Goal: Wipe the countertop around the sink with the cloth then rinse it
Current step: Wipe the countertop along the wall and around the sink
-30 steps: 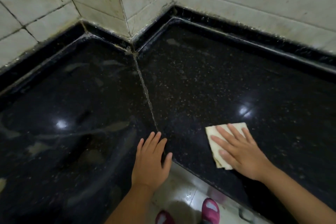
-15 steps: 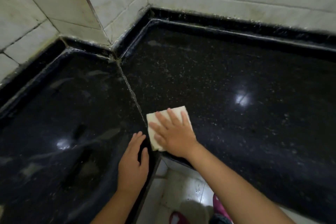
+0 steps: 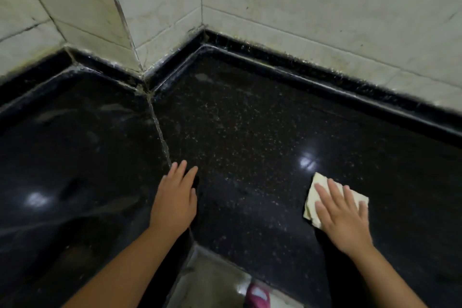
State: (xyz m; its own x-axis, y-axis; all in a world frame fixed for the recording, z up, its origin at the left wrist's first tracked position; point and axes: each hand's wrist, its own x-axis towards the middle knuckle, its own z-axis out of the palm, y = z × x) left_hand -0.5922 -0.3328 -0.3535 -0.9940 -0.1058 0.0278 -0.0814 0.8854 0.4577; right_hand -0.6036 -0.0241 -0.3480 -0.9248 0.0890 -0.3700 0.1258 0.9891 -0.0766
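A folded cream cloth (image 3: 325, 197) is pressed flat against the black speckled granite countertop (image 3: 250, 132) by the right hand (image 3: 342, 217), whose fingers are held straight and spread over the cloth rather than curled round it; the cloth lies on the right slab, near the front edge and well apart from the tiled wall (image 3: 300, 2). The left hand (image 3: 175, 202) is laid palm down on the countertop with its fingers extended and nothing grasped, just beside the pale seam (image 3: 160, 132) where the two slabs meet. A pink shoe (image 3: 257, 296) is seen on the floor below the counter's inner corner.
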